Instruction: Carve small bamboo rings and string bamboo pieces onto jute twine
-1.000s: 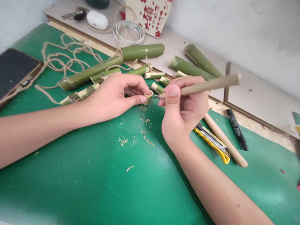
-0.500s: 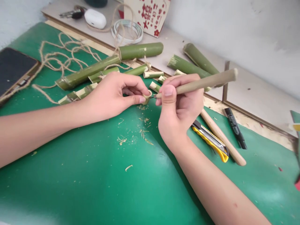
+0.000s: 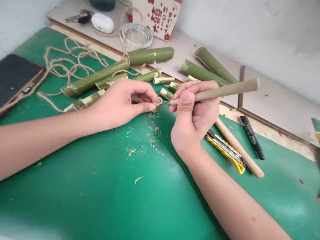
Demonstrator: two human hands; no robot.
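Observation:
My left hand (image 3: 120,101) pinches a small pale bamboo ring (image 3: 158,104) between thumb and forefinger, just above the green mat (image 3: 100,186). My right hand (image 3: 193,118) grips a long wooden-handled carving tool (image 3: 225,90) like a pen. Its thin metal tip touches the ring from the right. Fine bamboo shavings (image 3: 152,140) lie on the mat under the two hands.
Green bamboo tubes (image 3: 150,55) and short cut pieces (image 3: 163,80) lie behind the hands, with jute twine (image 3: 70,63) looped around them. A yellow utility knife (image 3: 226,151), a wooden handle (image 3: 240,148) and a black marker (image 3: 251,136) rest at right. A phone (image 3: 15,76) lies far left.
Both hands keep their grips. The carving tool has shifted slightly at the ring, its handle dipping and rising again; the view wobbles a little.

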